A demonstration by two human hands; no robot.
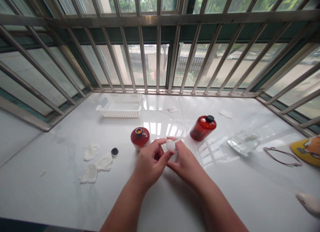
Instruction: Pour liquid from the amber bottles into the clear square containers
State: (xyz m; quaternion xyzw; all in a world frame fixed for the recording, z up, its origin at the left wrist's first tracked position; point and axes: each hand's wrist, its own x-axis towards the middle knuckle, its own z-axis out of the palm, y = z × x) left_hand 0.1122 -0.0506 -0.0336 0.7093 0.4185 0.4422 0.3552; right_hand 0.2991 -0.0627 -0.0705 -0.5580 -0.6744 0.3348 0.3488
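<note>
My left hand (152, 162) pinches the edge of a small round whitish piece with a short stem (170, 145). Around a translucent container (175, 156) below that piece, my right hand (183, 160) is closed; the fingers hide much of it. Just behind my left hand stands a red-brown bottle (140, 137) with an uncapped neck. A second red-brown bottle (203, 128), with a black cap on, is beyond my right hand. The loose black cap (114, 152) lies left of my left hand, beside crumpled white pieces (104, 162).
A white perforated basket (120, 111) sits at the back left. On the right are a clear glass dish (243, 142), a thin cord loop (282, 157), a yellow object (306, 150) and a pale object (308, 202). Metal window bars (159, 59) rise behind the white surface.
</note>
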